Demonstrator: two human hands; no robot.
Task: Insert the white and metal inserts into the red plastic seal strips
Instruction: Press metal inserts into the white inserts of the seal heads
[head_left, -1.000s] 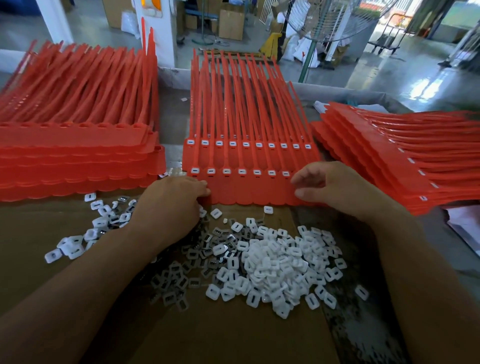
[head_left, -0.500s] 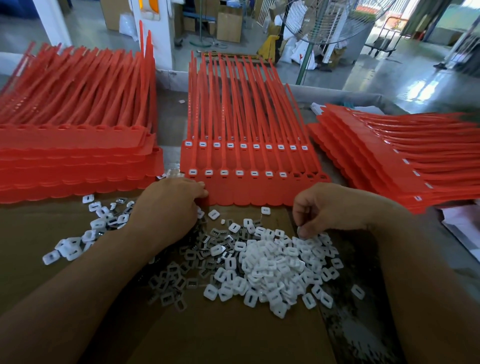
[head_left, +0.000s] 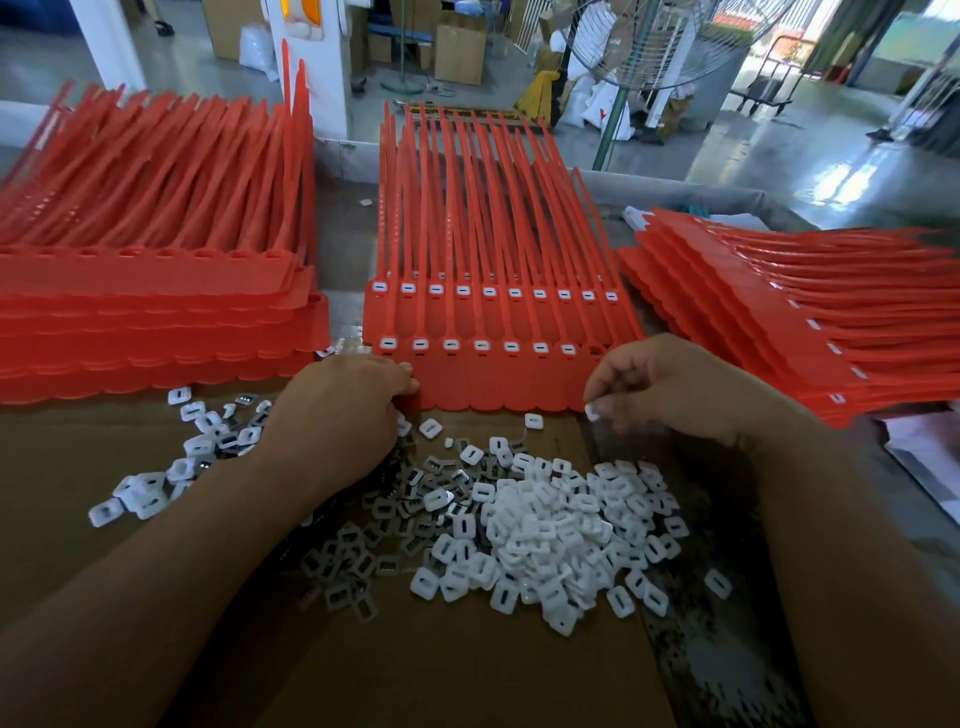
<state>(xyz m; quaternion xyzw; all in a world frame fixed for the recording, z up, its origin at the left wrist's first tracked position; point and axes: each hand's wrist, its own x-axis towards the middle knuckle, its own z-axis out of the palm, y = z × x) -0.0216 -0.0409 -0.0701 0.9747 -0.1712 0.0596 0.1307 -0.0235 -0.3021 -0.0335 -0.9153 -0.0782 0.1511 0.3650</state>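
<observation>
Midway along a row, we hold one white insert (head_left: 592, 412) pinched between thumb and forefinger of the right hand (head_left: 670, 389), just off the near right corner of the middle sheet of red seal strips (head_left: 498, 379). The sheet lies at the centre of the table (head_left: 737, 665) and runs toward its far edge. The left hand (head_left: 337, 410) sits with fingers curled on the sheet's near left corner; whether it grips the edge or only presses it down, we cannot tell. Seven sockets in the front row show white, and the open socket (head_left: 597, 347) at its right end looks to be next. To seat the piece well, we judge, we should turn it flat, set it square over the socket and press straight down, the other hand pinning the sheet against sliding. Loose white inserts (head_left: 561, 525) and darker metal inserts (head_left: 363, 545) are heaped on cardboard (head_left: 467, 675) near the table's front edge. A left stack (head_left: 156, 322) and a right stack (head_left: 779, 312) of red strips flank the sheet.
</observation>
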